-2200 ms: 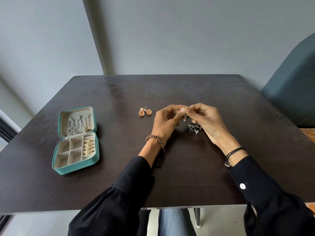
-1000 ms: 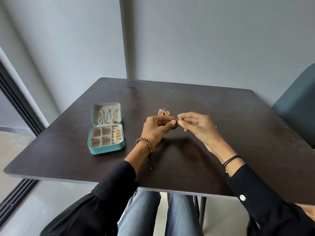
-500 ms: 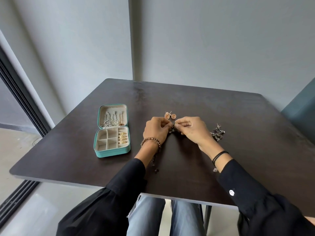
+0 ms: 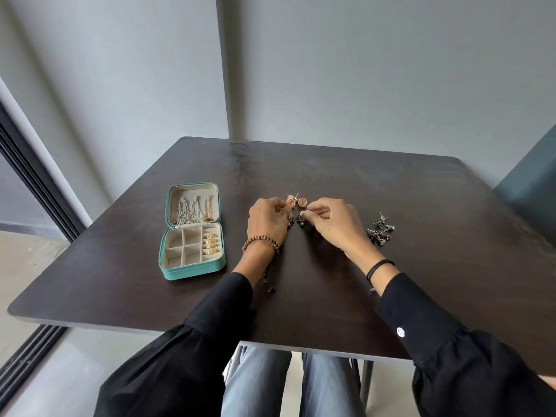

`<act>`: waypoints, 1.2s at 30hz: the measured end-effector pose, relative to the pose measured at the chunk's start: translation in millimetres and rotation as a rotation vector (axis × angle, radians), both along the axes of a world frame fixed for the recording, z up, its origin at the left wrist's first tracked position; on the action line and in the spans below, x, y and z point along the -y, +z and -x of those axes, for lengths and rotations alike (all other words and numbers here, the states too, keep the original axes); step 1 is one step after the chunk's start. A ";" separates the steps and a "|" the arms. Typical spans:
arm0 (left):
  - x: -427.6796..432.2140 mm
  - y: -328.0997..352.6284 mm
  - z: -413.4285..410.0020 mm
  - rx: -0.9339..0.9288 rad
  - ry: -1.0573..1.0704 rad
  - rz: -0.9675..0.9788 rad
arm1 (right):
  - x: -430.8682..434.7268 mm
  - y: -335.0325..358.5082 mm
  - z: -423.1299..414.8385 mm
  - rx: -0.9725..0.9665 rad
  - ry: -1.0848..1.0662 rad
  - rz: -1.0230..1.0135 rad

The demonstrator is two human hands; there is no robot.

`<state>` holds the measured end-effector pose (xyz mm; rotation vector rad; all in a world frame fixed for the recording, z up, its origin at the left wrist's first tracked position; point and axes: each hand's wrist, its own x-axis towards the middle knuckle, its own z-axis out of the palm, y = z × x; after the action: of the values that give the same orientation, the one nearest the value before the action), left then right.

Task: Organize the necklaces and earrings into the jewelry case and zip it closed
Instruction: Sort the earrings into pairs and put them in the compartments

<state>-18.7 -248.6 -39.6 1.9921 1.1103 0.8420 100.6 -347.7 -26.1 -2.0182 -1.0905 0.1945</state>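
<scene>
A teal jewelry case [image 4: 192, 267] lies open on the left of the dark table [image 4: 331, 176]. Silver necklaces [image 4: 192, 210] hang in its lid and gold earrings [image 4: 211, 243] fill its right compartments. My left hand [image 4: 266, 222] and my right hand [image 4: 332, 224] meet at the table's middle. Each pinches a small dark beaded earring: the left one [image 4: 290, 220], the right one [image 4: 300, 218]. Two round rose-gold stud earrings [image 4: 296, 200] lie just beyond my fingertips. A cluster of dark silver dangling earrings [image 4: 380, 230] lies right of my right hand.
A teal chair [image 4: 532, 182] stands at the table's right. A grey wall rises behind the table, and a dark window frame [image 4: 36, 182] runs along the left. My knees show under the near table edge.
My hands have drawn slightly apart, so the dark earring pair is now split, one in each hand. The view has shifted a little; the case and other jewelry stay put.
</scene>
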 end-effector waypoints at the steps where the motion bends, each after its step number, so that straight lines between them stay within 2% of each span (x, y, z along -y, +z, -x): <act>1: 2.1 0.5 0.0 -0.002 0.015 -0.020 | 4.3 0.2 0.0 0.002 -0.007 -0.011; 6: 29.3 11.0 -3.6 0.038 -0.038 -0.071 | 32.7 5.7 -4.7 0.020 -0.043 -0.083; 14: 78.8 8.1 -35.3 0.017 -0.338 -0.019 | 85.5 7.3 -44.3 0.072 -0.192 -0.157; 20: 92.5 -1.3 -64.2 -0.003 -0.388 -0.018 | 103.8 -8.7 -81.4 0.012 -0.322 -0.153; 25: 89.7 -2.5 -86.0 0.010 -0.360 -0.065 | 100.0 -15.9 -98.9 0.054 -0.217 -0.110; 29: 83.5 -2.9 -96.6 0.021 -0.368 -0.090 | 93.2 -13.4 -103.6 0.147 -0.082 0.001; 32: 80.0 -4.6 -100.2 0.041 -0.361 -0.101 | 92.9 -16.4 -103.8 0.197 -0.081 0.015; 36: 76.9 -8.3 -100.7 0.084 -0.349 -0.073 | 95.3 -19.6 -105.2 0.149 -0.105 -0.050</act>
<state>82.0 -325.5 -47.9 2.1078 0.6647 0.7798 205.7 -443.1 -45.7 -2.0651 -1.0659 -0.0380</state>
